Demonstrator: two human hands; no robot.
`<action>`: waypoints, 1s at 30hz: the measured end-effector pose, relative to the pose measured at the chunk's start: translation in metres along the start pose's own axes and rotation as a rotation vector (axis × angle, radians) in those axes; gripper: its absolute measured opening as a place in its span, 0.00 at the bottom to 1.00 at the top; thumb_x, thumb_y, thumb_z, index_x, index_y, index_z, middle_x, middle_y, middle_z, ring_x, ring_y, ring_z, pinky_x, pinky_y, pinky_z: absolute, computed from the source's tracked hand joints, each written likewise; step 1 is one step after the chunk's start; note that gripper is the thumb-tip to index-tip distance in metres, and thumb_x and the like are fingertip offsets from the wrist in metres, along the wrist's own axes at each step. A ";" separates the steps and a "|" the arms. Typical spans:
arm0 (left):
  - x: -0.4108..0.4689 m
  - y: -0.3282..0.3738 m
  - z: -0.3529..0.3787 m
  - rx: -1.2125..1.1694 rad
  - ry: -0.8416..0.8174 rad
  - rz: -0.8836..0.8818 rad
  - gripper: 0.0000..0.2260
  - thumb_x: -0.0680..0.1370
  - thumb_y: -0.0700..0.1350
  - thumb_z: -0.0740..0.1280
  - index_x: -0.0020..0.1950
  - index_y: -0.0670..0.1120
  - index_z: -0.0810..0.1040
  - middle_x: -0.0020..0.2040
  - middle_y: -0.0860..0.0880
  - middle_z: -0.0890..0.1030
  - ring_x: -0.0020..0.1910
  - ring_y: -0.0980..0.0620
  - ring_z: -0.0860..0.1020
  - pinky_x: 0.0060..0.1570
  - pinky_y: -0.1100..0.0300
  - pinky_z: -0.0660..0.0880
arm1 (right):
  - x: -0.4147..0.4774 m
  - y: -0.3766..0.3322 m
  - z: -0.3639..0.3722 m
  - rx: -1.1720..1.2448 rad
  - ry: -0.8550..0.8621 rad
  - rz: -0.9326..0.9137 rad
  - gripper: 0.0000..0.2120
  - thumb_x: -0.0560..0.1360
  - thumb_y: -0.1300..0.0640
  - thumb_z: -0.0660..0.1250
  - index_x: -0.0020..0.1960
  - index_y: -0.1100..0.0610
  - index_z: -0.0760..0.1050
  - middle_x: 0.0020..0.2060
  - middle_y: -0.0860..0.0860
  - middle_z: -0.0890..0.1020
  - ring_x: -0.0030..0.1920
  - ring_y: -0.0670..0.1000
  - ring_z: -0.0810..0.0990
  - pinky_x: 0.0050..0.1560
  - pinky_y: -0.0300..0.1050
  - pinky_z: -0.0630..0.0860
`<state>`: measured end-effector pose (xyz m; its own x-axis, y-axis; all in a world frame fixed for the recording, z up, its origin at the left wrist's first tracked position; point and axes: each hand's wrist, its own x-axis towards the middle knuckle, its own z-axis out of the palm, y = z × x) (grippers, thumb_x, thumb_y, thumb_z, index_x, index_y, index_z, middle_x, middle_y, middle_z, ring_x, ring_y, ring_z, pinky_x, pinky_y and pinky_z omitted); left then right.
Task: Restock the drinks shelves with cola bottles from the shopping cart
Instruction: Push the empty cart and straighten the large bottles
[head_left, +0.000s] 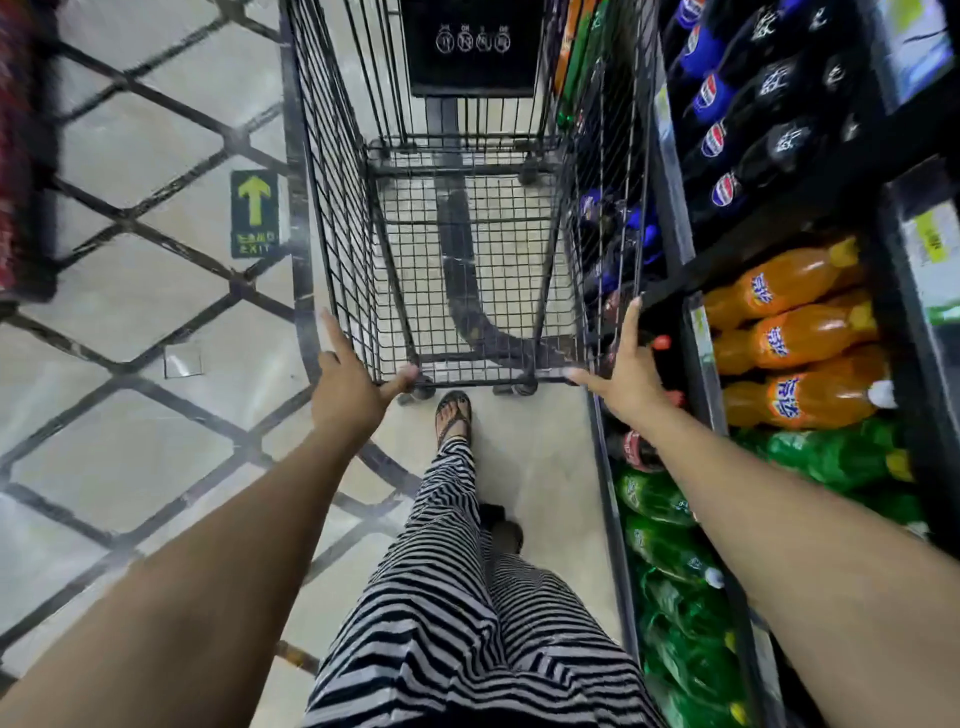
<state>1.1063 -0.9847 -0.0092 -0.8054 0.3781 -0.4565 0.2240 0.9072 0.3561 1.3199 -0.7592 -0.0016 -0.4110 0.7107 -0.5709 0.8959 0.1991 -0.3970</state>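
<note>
Tiled aisle, shopping cart (332, 156) beside drinks shelves (702, 358).
Left hand (345, 387) and right hand (629, 376) rest, fingers spread, on its near rim; cola bottles (639, 449) under right wrist.

Ahead a shopping cart (337, 208), drinks shelves (702, 353) along its right

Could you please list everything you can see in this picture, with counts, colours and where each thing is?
shopping cart: one, black wire, mid-aisle beside the shelves
blue-labelled cola bottles: several, dark, upper right shelf
orange soda bottles: at least three, orange, middle right shelf
green bottles: several, green, lower right shelves
red-capped cola bottles: at least two, dark, bottom shelf by cart
exit sticker: one, green with yellow arrow, floor left of cart
striped trousers: one pair, black-and-white, bottom centre
left hand: one, open, cart's near-left corner
right hand: one, open, cart's near-right corner
</note>
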 end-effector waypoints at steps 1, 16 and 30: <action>0.004 0.001 -0.001 -0.041 -0.004 0.007 0.58 0.66 0.67 0.71 0.77 0.49 0.33 0.68 0.33 0.67 0.59 0.34 0.75 0.52 0.44 0.74 | 0.001 0.000 -0.001 0.028 -0.010 -0.009 0.61 0.66 0.39 0.73 0.73 0.44 0.25 0.67 0.68 0.67 0.63 0.65 0.71 0.62 0.58 0.70; 0.100 0.032 -0.036 -0.369 0.010 0.062 0.57 0.60 0.58 0.80 0.77 0.57 0.43 0.74 0.48 0.67 0.70 0.47 0.70 0.65 0.47 0.71 | 0.092 -0.062 -0.034 0.182 0.010 0.039 0.64 0.60 0.46 0.79 0.68 0.29 0.27 0.71 0.62 0.66 0.67 0.62 0.71 0.62 0.60 0.72; 0.284 0.124 -0.104 -0.172 0.061 0.023 0.59 0.60 0.68 0.74 0.77 0.55 0.39 0.70 0.41 0.72 0.60 0.38 0.77 0.51 0.47 0.77 | 0.270 -0.180 -0.098 0.139 0.039 -0.118 0.65 0.60 0.44 0.79 0.75 0.45 0.29 0.74 0.60 0.61 0.67 0.62 0.69 0.61 0.52 0.69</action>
<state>0.8485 -0.7838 -0.0092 -0.8339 0.3822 -0.3983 0.1500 0.8513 0.5028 1.0645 -0.5373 -0.0142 -0.5025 0.7138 -0.4878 0.8092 0.1895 -0.5562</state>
